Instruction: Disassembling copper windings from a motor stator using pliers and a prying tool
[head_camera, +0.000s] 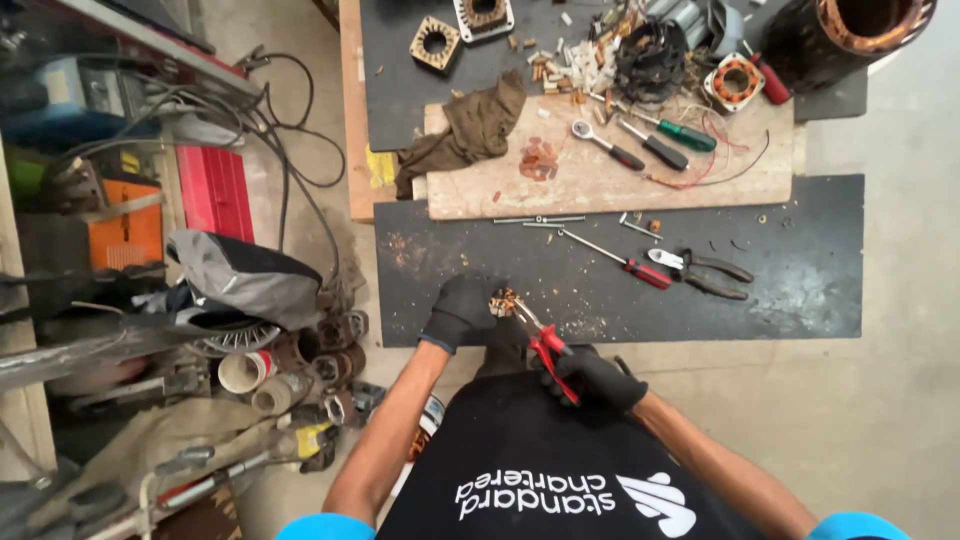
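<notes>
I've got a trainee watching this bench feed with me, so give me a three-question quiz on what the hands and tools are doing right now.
1. True or false: both hands wear black gloves.
2. Which tool does the right hand hold? A) the red-handled pliers B) the green-handled screwdriver C) the chrome ratchet wrench
3. What does the left hand grip at the plier tips?

Key:
1. True.
2. A; the screwdriver and ratchet lie on the pale wooden board.
3. A small bundle of copper wire, held above the black rubber mat.
</notes>
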